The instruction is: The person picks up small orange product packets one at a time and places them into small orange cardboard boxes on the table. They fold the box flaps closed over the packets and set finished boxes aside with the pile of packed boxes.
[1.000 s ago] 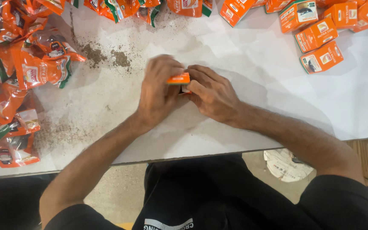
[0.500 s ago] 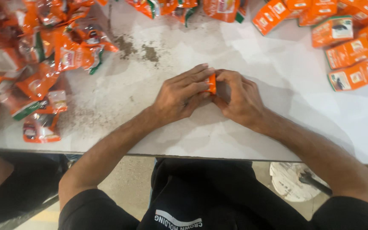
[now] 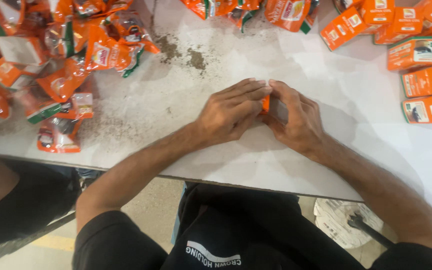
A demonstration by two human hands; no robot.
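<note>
Head view, item: small orange carton (image 3: 265, 103), only a sliver of it visible, pinched between both hands at the middle of the counter (image 3: 326, 165).
Head view, left hand (image 3: 231, 112): I read it as lying flat and slanted, fingers stretched right and far, fingertips closed onto the left face of the carton.
Head view, right hand (image 3: 296, 120): curled over the carton from the right, its index finger arching over the far side to meet the left fingertips; grip narrow, shut around the carton.
Head view, key relation: the carton sits exactly between the two grips, touching both; neither hand is nearer. I cannot tell its long axis, since the hands hide most of it.
Head view, left surroundings: heap of orange foil pouches (image 3: 61, 65), well apart from the hands.
Head view, right surroundings: rows of orange boxes (image 3: 421, 75) at the far right, well apart.
Head view, far surroundings: dark spilled powder (image 3: 181, 52) on the counter, beyond the left hand.
Head view, below counter edge: my dark clothing, and a white bucket (image 3: 341, 225) on the floor.
</note>
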